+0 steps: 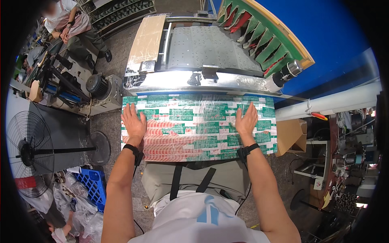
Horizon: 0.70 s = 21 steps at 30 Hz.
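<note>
In front of me is a work surface (202, 133) covered with green, white and red printed tape under a glossy clear film. My left hand (134, 122) lies palm down on its left part, fingers spread and pointing away from me. On the right part my right hand (246, 120) rests the same way, thumb apart from the fingers. Neither hand holds anything. Each wrist wears a black band. Just beyond the surface runs a shiny metal edge of a machine (178, 82) with a grey, dotted belt (210, 46).
Green and red cloth flaps (259, 40) hang in a wooden frame at the far right. A white roll (344, 99) and a cardboard box (291, 135) are right. Left are a motor (98, 86), a fan (30, 150) and a blue crate (91, 186). Another person (77, 30) sits at far left.
</note>
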Available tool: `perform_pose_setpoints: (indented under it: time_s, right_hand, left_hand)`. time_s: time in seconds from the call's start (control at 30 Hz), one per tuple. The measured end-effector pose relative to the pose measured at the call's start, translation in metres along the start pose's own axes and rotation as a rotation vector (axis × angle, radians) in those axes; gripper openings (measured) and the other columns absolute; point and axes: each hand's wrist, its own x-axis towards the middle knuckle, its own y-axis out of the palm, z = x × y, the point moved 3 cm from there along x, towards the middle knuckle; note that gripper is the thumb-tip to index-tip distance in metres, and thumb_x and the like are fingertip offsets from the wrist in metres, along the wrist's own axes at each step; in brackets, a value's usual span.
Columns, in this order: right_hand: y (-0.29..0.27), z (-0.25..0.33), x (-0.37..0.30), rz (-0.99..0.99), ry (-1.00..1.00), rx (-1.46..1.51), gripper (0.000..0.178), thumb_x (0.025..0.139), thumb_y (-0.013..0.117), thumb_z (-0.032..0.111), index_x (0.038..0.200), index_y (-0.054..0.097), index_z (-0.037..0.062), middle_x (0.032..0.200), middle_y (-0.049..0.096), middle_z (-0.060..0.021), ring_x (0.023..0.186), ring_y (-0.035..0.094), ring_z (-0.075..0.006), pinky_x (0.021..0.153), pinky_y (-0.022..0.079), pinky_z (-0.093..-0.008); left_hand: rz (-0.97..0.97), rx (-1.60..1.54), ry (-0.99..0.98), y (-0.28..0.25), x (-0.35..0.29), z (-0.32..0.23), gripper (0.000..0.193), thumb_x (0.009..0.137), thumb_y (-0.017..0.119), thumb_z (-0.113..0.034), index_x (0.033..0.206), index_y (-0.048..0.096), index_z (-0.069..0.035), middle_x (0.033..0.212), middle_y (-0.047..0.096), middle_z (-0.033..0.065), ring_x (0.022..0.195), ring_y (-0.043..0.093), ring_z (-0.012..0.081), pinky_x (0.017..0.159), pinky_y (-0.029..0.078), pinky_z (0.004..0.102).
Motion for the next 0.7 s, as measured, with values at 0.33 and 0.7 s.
perform_pose_setpoints:
  time_s: [0.33, 0.7]
  right_hand:
    - [-0.009, 0.005, -0.016, 0.006, -0.026, 0.027, 0.084, 0.103, 0.065, 0.036, 0.164, 0.032, -0.012, 0.156, 0.05, -0.0317, 0.149, 0.042, -0.0453, 0.128, 0.025, -0.0558]
    - [0.0, -0.001, -0.005, -0.001, -0.026, -0.01, 0.082, 0.105, 0.064, 0.039, 0.163, 0.034, -0.0103, 0.158, 0.049, -0.0301, 0.15, 0.041, -0.0447, 0.128, 0.025, -0.0558]
  left_hand:
    - [0.022, 0.002, -0.016, -0.001, 0.0, -0.001, 0.065, 0.108, 0.055, -0.034, 0.163, 0.042, -0.002, 0.172, 0.034, 0.0243, 0.162, 0.025, 0.0443, 0.133, 0.016, 0.0635]
    - [-0.01, -0.003, 0.004, 0.0, 0.0, 0.0, 0.064, 0.107, 0.057, -0.033, 0.162, 0.044, -0.002, 0.17, 0.037, 0.0251, 0.161, 0.028, 0.0452, 0.132, 0.017, 0.0636]
